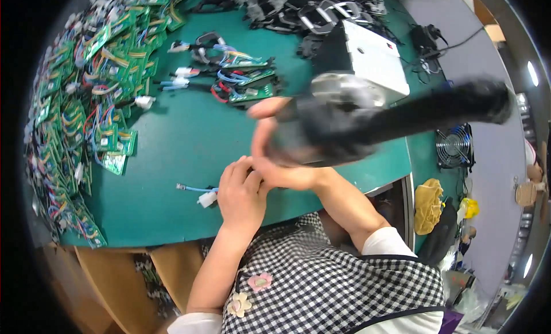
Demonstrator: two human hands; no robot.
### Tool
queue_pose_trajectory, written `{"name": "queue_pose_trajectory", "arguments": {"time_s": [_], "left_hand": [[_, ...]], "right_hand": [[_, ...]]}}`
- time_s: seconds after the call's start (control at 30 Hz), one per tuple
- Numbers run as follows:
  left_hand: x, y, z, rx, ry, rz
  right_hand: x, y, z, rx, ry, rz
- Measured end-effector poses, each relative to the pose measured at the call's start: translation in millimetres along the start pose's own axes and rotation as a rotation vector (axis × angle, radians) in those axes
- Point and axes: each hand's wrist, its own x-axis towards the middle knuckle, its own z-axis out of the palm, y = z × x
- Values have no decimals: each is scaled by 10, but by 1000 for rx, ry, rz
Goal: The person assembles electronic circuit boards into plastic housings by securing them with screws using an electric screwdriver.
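Note:
A bulky black tool (318, 130) with a silver part at its upper end fills my right hand (272, 153). It looks like an electric screwdriver, but it is blurred by nearness or motion. A thick black sleeve or cord runs from it to the upper right. My left hand (241, 193) is curled down near the front of the table, its fingertips close to my right hand. From under it a blue cable (198, 188) and a white plug (207, 199) stick out to the left. The part under the fingers is hidden, and so is the tool's tip.
Wired green circuit boards (115, 64) are heaped along the left side of the green table (166, 213). Several wired assemblies (247, 75) lie ahead of my hands. Black plastic parts (333, 15) are piled at the back, near a white-and-black box (376, 64). A fan (453, 147) stands at the right.

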Motion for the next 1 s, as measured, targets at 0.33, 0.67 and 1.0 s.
{"name": "queue_pose_trajectory", "arguments": {"time_s": [0.33, 0.67, 1.0], "left_hand": [[2, 39, -65, 12, -89, -54], [73, 10, -47, -28, -90, 22], [45, -81, 38, -59, -5, 8]], "right_hand": [[-178, -279, -1177, 13, 731, -247], [-504, -419, -527, 365, 560, -188], [-472, -136, 199, 331, 317, 12]]}}
